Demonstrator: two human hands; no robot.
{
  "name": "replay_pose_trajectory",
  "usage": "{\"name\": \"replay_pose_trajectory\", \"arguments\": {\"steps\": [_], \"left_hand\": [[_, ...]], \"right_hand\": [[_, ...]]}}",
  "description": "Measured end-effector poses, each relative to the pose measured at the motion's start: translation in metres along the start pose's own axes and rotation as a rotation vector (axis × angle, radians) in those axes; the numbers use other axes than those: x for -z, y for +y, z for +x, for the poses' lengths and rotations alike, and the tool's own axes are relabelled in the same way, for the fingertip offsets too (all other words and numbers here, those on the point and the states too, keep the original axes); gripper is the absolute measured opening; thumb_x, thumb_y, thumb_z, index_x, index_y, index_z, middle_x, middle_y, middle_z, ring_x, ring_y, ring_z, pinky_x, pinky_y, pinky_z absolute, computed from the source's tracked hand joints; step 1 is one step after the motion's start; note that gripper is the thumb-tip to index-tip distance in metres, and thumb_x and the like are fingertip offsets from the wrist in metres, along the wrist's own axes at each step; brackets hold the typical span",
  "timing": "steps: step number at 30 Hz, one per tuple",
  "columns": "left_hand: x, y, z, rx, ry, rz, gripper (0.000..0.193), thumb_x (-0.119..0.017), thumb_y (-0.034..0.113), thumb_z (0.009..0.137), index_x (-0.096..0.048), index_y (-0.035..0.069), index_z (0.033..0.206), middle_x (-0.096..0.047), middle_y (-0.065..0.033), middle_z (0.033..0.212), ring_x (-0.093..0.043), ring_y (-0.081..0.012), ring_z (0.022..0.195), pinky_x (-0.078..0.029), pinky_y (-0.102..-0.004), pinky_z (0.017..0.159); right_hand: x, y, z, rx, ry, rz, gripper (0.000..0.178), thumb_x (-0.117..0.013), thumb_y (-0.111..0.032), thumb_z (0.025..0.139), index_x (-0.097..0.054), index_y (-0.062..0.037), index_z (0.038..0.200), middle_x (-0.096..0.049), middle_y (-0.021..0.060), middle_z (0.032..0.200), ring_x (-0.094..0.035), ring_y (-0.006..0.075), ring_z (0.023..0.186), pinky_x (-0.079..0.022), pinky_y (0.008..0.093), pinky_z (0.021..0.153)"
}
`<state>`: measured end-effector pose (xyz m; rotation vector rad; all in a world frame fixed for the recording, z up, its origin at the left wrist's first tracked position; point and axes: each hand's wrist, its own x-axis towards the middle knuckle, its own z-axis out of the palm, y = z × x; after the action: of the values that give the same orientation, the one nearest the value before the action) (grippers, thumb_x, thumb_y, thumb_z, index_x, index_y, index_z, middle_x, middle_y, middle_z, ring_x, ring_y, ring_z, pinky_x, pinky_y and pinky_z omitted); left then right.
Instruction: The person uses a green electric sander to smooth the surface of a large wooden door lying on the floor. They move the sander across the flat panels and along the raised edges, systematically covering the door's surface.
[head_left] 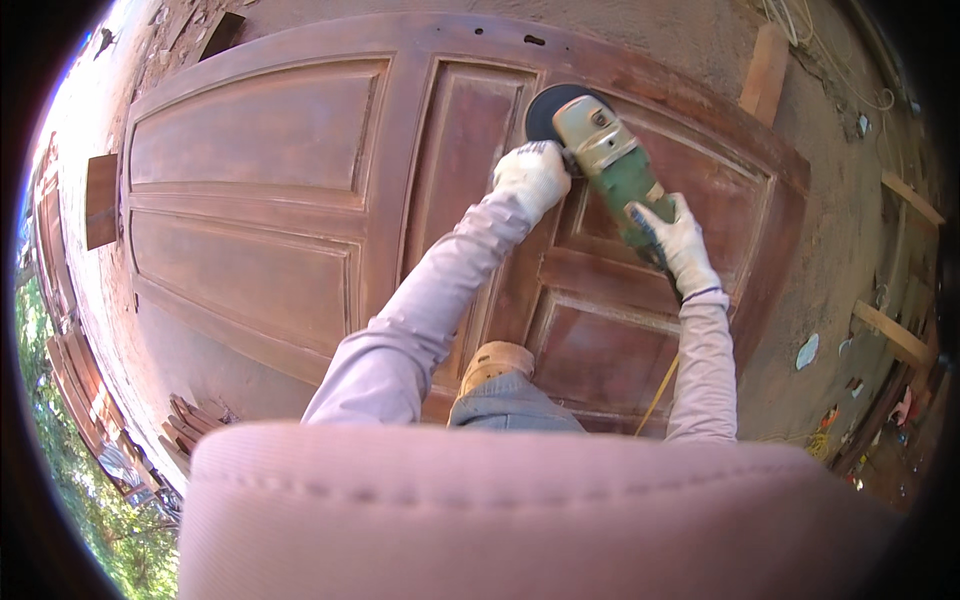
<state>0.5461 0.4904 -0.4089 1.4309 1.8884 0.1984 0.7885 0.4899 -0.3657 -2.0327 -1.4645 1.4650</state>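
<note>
A green angle grinder (622,180) with a grey metal head and a round dark disc (560,110) is held in both my hands over a brown panelled wooden door (400,120). My left hand (533,178), in a white glove, is closed by the tool's head, where a side handle would be; the grip itself is mostly hidden. Around the rear of the body wraps my right hand (678,240), gloved in white with dark patches. The disc lies over the far rail of the door; whether it touches the wood I cannot tell.
My shoe (497,362) rests on the door's near part. A yellow cord (658,393) runs beside my right forearm. Wooden blocks stick out at the far right (765,72) and left (101,202). Sandy ground surrounds the door, with planks and litter along the right side.
</note>
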Motion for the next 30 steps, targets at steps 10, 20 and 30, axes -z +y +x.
{"name": "replay_pose_trajectory", "arguments": {"steps": [10,20,30], "left_hand": [[0.084,-0.028,0.114,-0.019,0.221,0.169,0.029,-0.063,0.032,0.089,-0.071,0.009,0.104,-0.074,-0.0176,0.101,-0.071,-0.0336,0.099,-0.056,-0.0458,0.086],[0.172,-0.159,0.119,0.22,0.346,0.254,0.029,-0.058,0.029,0.089,-0.073,0.011,0.105,-0.072,-0.0188,0.106,-0.069,-0.0374,0.104,-0.054,-0.0481,0.09],[0.133,-0.108,0.125,0.167,0.298,0.247,0.026,-0.061,0.025,0.088,-0.073,0.007,0.102,-0.073,-0.0218,0.099,-0.071,-0.0372,0.097,-0.055,-0.047,0.087]], "right_hand": [[-0.033,-0.108,0.115,0.088,-0.081,0.139,0.067,-0.087,-0.038,0.079,-0.055,0.0016,0.124,-0.068,0.0134,0.102,-0.069,0.0193,0.077,-0.054,0.0321,0.059],[-0.157,-0.206,0.156,0.208,-0.217,-0.314,0.115,-0.078,-0.074,0.065,-0.046,0.009,0.138,-0.061,0.0281,0.129,-0.064,0.0343,0.118,-0.051,0.0383,0.098],[-0.092,-0.19,0.137,0.123,-0.195,-0.382,0.109,-0.079,-0.071,0.066,-0.049,0.007,0.136,-0.063,0.0276,0.128,-0.063,0.0358,0.119,-0.051,0.0384,0.099]]}}
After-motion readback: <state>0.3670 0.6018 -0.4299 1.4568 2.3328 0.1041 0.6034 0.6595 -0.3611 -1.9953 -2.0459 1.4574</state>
